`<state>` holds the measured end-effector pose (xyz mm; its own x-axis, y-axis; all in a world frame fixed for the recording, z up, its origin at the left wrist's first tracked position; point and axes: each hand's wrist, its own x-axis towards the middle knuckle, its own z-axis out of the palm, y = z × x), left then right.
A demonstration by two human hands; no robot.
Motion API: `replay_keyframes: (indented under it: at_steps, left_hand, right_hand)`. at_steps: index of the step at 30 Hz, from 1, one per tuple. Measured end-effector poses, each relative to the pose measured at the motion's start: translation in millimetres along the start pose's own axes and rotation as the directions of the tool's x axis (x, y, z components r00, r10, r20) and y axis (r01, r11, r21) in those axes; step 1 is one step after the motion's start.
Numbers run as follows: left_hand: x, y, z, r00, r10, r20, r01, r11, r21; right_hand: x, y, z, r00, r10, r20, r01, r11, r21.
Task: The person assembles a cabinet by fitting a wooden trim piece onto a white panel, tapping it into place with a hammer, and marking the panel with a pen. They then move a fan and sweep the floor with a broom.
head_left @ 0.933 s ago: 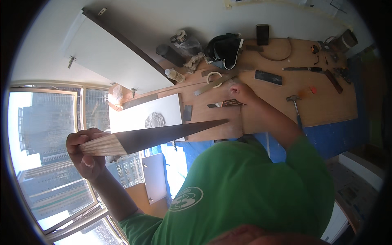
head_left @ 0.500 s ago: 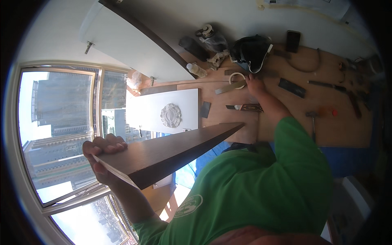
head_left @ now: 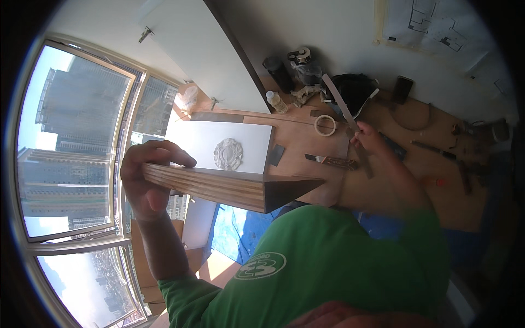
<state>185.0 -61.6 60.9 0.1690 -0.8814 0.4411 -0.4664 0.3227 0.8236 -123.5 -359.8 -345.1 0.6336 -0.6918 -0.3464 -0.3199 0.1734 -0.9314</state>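
Observation:
My left hand (head_left: pixel 146 177) grips one end of a thick board (head_left: pixel 210 186), its layered plywood edge facing me and its other faces dark. The board is held up in front of my green shirt, and its far end narrows toward the middle of the view. Closed around a long, thin, flat strip (head_left: pixel 340 103), my right hand (head_left: pixel 369 136) is over the brown worktop. The strip's upper part rises past a black bag; what it is made of I cannot tell. To the left of that hand lie a tape roll (head_left: pixel 315 126) and a utility knife (head_left: pixel 339 162).
A white panel (head_left: pixel 188 145) with a round carved ornament (head_left: pixel 228 154) lies behind the board. Bottles (head_left: pixel 276 101), a black bag (head_left: pixel 355 90) and a phone (head_left: pixel 402 89) stand along the wall. Several tools are on the right. Blue sheeting (head_left: pixel 235 229) covers the floor below. Windows fill the left.
My right hand has lifted the strip off the worktop beside the tape roll and moved right. The board has turned so its plywood edge shows more. The view has shifted.

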Motion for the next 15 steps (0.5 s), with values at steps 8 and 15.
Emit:
replay_keyframes:
  at_steps: [8,15]
  left_hand:
    - [11.5,12.6,-17.4,0.993,-0.011,0.116,0.003,0.998,0.069]
    - [25.0,12.2,-36.9,0.913,0.132,0.385,-0.161,0.986,0.046]
  right_hand:
    - [-113.2,-183.8,-24.8,0.990,-0.138,0.031,0.130,0.975,0.178]
    - [-188.6,-290.3,-5.0,0.959,-0.260,-0.110,0.264,0.964,0.020]
